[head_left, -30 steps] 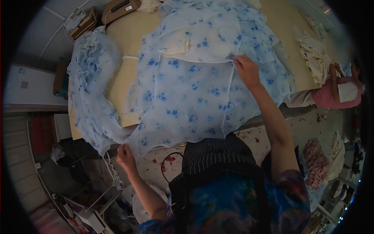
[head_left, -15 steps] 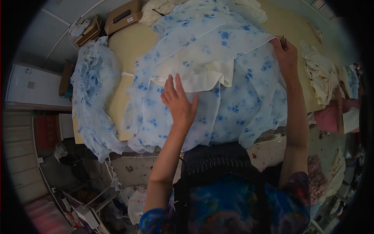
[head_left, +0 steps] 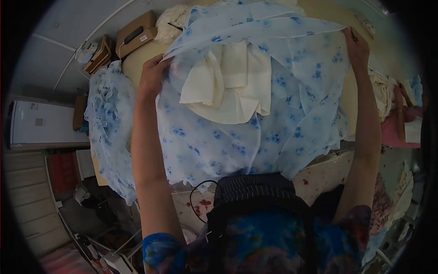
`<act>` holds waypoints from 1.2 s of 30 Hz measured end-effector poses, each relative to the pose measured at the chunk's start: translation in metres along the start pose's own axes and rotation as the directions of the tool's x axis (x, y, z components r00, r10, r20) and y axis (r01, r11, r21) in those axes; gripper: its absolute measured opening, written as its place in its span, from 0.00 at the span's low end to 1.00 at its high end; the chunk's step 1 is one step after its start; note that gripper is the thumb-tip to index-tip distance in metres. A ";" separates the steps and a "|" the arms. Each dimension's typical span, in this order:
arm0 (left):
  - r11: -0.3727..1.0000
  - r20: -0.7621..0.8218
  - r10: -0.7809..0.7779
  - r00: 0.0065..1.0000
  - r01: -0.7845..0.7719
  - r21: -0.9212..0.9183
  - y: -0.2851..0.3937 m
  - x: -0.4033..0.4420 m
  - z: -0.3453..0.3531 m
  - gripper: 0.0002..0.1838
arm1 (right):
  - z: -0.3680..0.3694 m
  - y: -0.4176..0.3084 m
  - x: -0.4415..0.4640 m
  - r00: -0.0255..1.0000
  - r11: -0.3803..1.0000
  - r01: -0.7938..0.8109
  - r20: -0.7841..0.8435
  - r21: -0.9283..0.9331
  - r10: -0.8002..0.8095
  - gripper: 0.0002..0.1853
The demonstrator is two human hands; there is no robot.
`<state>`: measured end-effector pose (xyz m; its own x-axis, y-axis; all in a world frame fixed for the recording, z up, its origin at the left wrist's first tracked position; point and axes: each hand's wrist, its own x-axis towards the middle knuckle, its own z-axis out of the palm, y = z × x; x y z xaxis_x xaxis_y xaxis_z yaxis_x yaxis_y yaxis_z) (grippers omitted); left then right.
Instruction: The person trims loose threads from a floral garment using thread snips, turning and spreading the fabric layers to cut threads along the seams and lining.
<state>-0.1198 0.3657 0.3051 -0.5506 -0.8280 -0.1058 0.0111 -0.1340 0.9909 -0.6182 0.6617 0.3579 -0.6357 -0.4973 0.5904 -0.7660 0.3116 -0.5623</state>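
Note:
A sheer white fabric with blue flowers (head_left: pixel 292 132) is spread over the table, its upper layer lifted into a taut edge between my two hands. At the upper left, my left hand (head_left: pixel 154 75) is closed on one end of that edge. My right hand (head_left: pixel 358 48) pinches the other end at the upper right. A small dark pointed tool (head_left: pixel 353 35) also shows in the right hand; its kind is hard to make out. Between the hands, a cream lining cloth (head_left: pixel 228 91) lies folded and rumpled on the flowered fabric.
Gathered blue-flowered ruffles (head_left: pixel 109 118) hang over the table's left side. A cardboard box (head_left: pixel 137 34) with a dark object on it stands at the back left, beside fluffy cream fabric (head_left: pixel 172 23). To the right are cream cloth (head_left: pixel 382 93) and a person's pink garment (head_left: pixel 397 128).
My left hand has moved from the lining up and left and has taken hold of the fabric edge. My right hand has shifted up and right. The upper layer is lifted, uncovering more lining.

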 end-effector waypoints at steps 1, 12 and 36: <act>0.999 0.039 -0.026 0.999 0.027 -0.028 0.006 0.001 0.000 0.12 | 0.005 0.008 0.006 0.999 0.997 0.030 -0.021 -0.068 -0.031 0.21; 0.796 -0.101 0.050 0.994 0.021 0.605 -0.077 0.049 0.016 0.23 | 0.134 0.009 -0.012 0.989 0.856 0.144 0.098 -0.496 -0.109 0.18; 0.927 -0.125 -0.281 0.951 0.303 0.220 -0.156 0.099 0.008 0.22 | 0.306 -0.014 -0.054 0.733 0.953 -0.109 0.670 0.283 -0.115 0.31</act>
<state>-0.1824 0.3086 0.1410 -0.4225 -0.8184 -0.3896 -0.3404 -0.2551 0.9050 -0.5438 0.4366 0.1568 -0.3134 -0.9433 0.1094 -0.6333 0.1218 -0.7643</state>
